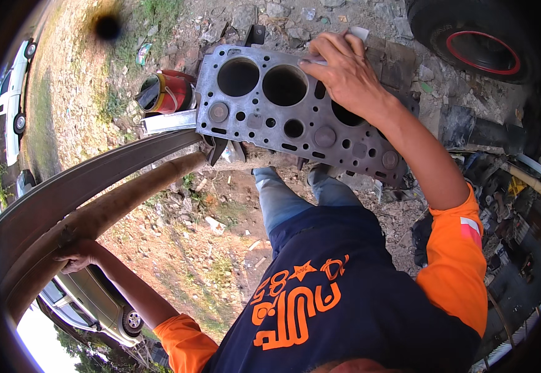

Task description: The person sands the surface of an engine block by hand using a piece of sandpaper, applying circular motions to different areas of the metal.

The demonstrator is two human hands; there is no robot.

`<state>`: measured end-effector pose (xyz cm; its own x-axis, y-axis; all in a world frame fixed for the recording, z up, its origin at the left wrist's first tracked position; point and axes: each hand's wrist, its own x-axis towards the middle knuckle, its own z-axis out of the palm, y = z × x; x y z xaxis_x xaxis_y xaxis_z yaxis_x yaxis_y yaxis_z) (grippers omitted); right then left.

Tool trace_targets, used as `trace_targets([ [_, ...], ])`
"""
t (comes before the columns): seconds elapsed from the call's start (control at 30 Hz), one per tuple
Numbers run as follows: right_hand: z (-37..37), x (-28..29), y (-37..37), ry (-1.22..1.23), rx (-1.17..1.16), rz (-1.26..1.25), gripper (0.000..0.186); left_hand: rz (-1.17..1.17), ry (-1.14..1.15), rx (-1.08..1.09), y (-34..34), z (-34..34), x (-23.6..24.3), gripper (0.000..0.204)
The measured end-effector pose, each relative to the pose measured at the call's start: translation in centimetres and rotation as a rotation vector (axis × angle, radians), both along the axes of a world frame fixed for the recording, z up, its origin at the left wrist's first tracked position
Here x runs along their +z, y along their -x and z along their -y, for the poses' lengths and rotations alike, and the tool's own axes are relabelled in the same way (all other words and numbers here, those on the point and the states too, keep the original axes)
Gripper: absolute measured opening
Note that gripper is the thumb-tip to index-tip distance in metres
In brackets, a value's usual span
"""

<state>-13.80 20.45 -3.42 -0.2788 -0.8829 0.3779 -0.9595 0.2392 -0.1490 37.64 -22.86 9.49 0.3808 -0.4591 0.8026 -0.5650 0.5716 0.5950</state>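
An engine block (252, 118) lies with its flat grey deck up, showing large round cylinder bores and several smaller holes. My right hand (345, 68) is on the deck beside the second bore, fingers bent over a flat, pale grey piece (359, 33). Only edges of that piece show past my fingers, so I cannot tell what it is. The deck looks paler at its left end and darker toward the right. Away to the lower left, my left hand (78, 255) is closed against a thick brown pole (106, 202); some of its fingers are hidden behind it.
A red and yellow bucket (170, 93) stands left of the block. A dark beam (115, 160) runs alongside the pole. At the upper right is a tire with a red rim (483, 53). Scrap parts (500, 211) lie to the right; parked vehicles are at the left.
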Motion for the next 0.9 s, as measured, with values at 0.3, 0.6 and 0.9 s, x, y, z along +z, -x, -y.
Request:
trace_targets([
  [0.3,0.8,0.2,0.2,0.017,0.039,-0.027,0.017,-0.037,0.034,-0.027,0.0,0.6,-0.4,0.073],
  [0.6,2.6,0.9,-0.1,-0.004,0.067,-0.003,0.031,-0.023,0.04,-0.049,-2.3,2.1,-0.9,0.073],
  [0.9,3.2,1.0,-0.3,-0.016,0.057,-0.041,0.023,0.018,0.059,-0.011,-2.3,2.1,-0.6,0.08],
])
